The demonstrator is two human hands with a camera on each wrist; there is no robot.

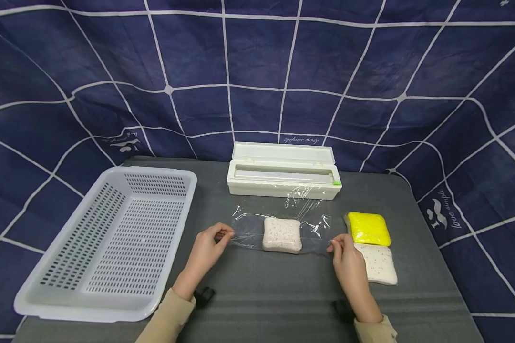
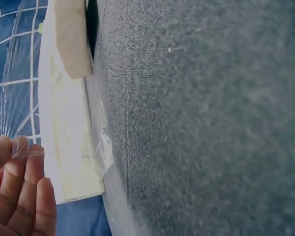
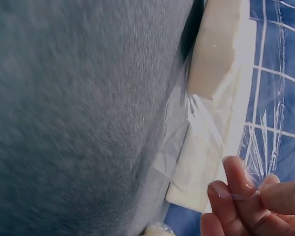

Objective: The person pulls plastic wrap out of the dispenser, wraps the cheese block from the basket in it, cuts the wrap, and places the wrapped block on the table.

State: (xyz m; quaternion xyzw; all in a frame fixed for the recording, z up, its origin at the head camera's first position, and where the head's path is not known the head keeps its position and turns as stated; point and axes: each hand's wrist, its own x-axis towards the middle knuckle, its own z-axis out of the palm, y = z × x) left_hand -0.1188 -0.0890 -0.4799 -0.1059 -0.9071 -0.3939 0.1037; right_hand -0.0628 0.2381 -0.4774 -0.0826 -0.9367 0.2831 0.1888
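Observation:
A sheet of clear plastic wrap [image 1: 246, 228] stretches between the two hands, its far part reaching the white wrap dispenser box [image 1: 283, 189]. My left hand [image 1: 210, 245] pinches the near left corner between thumb and fingers. At the near right corner, my right hand [image 1: 347, 262] pinches the film the same way; the right wrist view shows creases fanning from those fingertips [image 3: 265, 184]. A pale speckled, rounded-square block [image 1: 282, 235] sits in the middle, overlapped by the film. The dispenser's lid [image 1: 283, 152] stands raised, with the roll [image 1: 283, 176] showing inside.
A yellow block [image 1: 370, 229] and a second speckled block [image 1: 376, 264], both shiny, lie right of the right hand. A large white perforated basket [image 1: 133, 238] occupies the left of the grey table [image 1: 279, 305]. Blue gridded cloth [image 1: 257, 57] hangs behind and at both sides.

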